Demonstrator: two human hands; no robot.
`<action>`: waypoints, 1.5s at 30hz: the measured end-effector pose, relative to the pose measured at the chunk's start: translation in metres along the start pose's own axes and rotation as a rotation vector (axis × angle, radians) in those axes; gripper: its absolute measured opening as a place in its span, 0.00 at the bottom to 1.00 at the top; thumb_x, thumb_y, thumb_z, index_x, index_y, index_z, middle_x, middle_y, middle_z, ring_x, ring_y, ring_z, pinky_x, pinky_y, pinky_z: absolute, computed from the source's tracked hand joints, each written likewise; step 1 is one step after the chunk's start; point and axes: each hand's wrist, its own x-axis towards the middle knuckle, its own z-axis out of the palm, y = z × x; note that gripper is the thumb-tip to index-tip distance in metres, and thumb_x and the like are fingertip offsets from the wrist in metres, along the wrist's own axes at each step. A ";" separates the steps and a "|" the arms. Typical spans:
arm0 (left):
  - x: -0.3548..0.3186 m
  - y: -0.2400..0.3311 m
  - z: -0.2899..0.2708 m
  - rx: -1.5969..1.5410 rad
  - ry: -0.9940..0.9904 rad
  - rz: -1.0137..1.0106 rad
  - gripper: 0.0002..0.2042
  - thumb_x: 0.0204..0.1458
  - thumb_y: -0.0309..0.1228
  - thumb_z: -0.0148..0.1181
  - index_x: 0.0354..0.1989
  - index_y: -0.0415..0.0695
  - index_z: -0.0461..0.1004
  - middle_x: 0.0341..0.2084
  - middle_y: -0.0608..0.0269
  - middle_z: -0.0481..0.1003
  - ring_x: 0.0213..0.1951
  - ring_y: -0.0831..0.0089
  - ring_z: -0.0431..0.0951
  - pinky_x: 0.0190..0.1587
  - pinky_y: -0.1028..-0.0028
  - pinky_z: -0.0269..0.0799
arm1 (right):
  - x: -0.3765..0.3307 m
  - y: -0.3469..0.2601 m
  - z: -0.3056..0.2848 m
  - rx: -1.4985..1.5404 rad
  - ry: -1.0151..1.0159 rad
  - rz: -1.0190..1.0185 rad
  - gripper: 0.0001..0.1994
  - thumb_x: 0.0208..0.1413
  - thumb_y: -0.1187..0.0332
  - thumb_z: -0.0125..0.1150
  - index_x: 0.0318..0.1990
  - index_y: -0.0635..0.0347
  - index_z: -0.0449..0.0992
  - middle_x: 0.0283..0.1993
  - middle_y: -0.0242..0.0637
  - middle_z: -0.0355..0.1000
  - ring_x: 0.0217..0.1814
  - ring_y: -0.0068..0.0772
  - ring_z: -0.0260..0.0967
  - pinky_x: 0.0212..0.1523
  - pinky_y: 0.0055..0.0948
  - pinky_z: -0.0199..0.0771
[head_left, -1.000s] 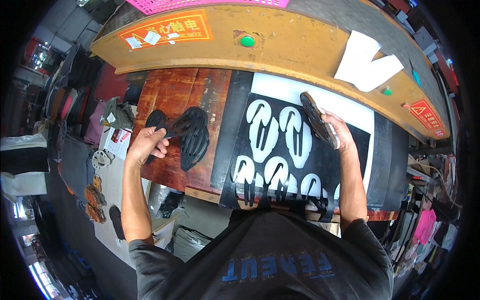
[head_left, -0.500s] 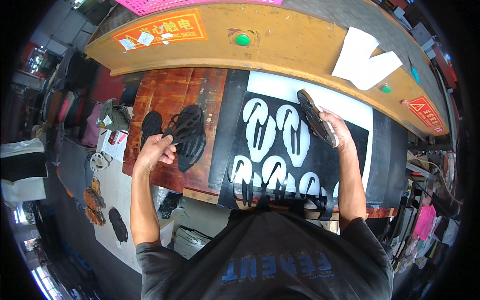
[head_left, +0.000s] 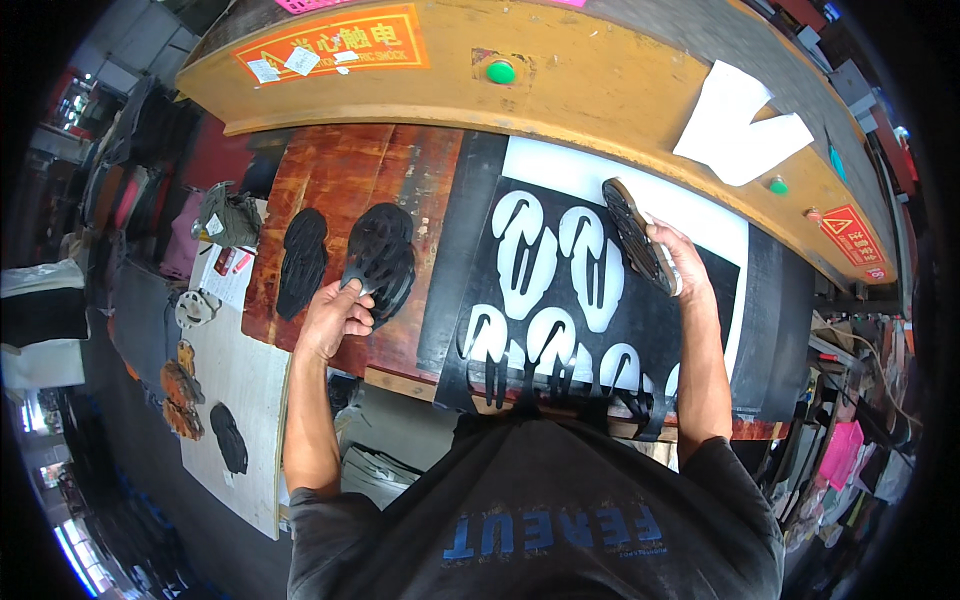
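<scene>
Left hand [head_left: 335, 318] pinched the near end of a black cut sole piece [head_left: 382, 255] on the counter's [head_left: 350, 170] left part, its long axis running away from the person. Right hand [head_left: 678, 262] clamped around a cutting die [head_left: 634, 232] (tilted on edge) over the black sheet's [head_left: 600, 310] far-right corner. Hands well apart.

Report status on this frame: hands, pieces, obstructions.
Left hand gripping black cut-out pieces on wooden board. Right hand holding cutting die over black sheet. Nothing obstructing.
</scene>
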 end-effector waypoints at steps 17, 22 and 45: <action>0.001 -0.076 0.008 -0.067 0.220 -0.203 0.17 0.70 0.46 0.61 0.42 0.42 0.79 0.28 0.66 0.80 0.22 0.76 0.80 0.22 0.73 0.80 | 0.001 0.004 0.001 -0.044 0.034 -0.024 0.32 0.54 0.59 0.77 0.65 0.65 0.78 0.49 0.45 0.82 0.41 0.35 0.81 0.41 0.32 0.86; 0.008 -0.102 -0.008 0.164 0.381 -0.219 0.25 0.67 0.53 0.64 0.28 0.42 0.79 0.19 0.68 0.75 0.15 0.77 0.73 0.16 0.75 0.69 | 0.001 0.005 0.000 -0.012 -0.036 -0.031 0.30 0.55 0.57 0.76 0.64 0.62 0.79 0.46 0.43 0.82 0.38 0.34 0.80 0.39 0.31 0.83; 0.011 -0.067 0.126 0.481 0.138 0.271 0.23 0.70 0.40 0.63 0.24 0.39 0.70 0.18 0.74 0.64 0.23 0.83 0.60 0.26 0.71 0.58 | -0.105 0.077 -0.043 -1.405 0.288 -0.691 0.28 0.48 0.56 0.77 0.56 0.59 0.87 0.73 0.46 0.67 0.75 0.69 0.55 0.70 0.63 0.63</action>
